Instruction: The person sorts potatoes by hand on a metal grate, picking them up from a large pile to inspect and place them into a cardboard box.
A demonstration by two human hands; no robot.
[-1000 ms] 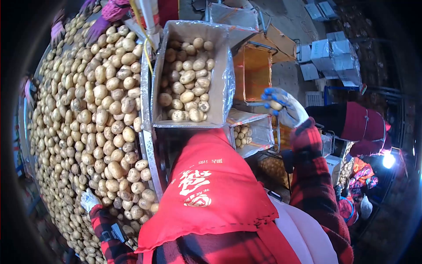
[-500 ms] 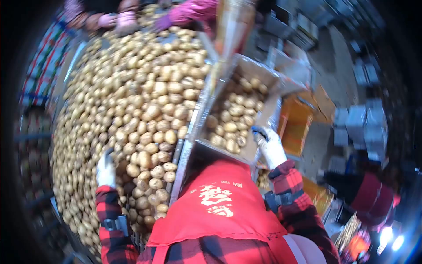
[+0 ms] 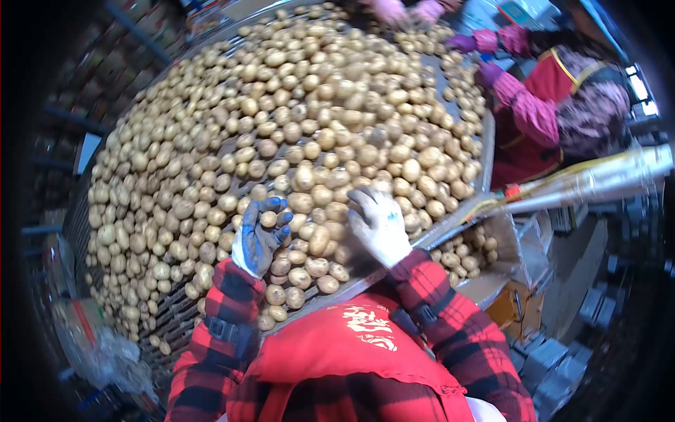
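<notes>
A big heap of pale potatoes point(image 3: 295, 126) covers a slatted sorting table point(image 3: 172, 316) in front of me. My left hand point(image 3: 257, 236), in a blue-palmed glove, lies palm up at the near edge of the heap, its fingers curled around one small potato point(image 3: 268, 219). My right hand point(image 3: 380, 225), in a white glove, rests palm down on the potatoes just to the right, fingers spread over them. Both arms wear red and black checked sleeves, above a red apron point(image 3: 351, 344).
A co-worker in pink sleeves and a red apron point(image 3: 548, 98) reaches into the heap at the far right. Another pair of gloved hands point(image 3: 401, 10) works at the far edge. A box of potatoes point(image 3: 470, 257) sits below the table's right rim, under a plastic-wrapped bar point(image 3: 598, 179).
The view has swung left onto the table. My right hand left the box and came down on the heap. My left hand turned palm up around a potato.
</notes>
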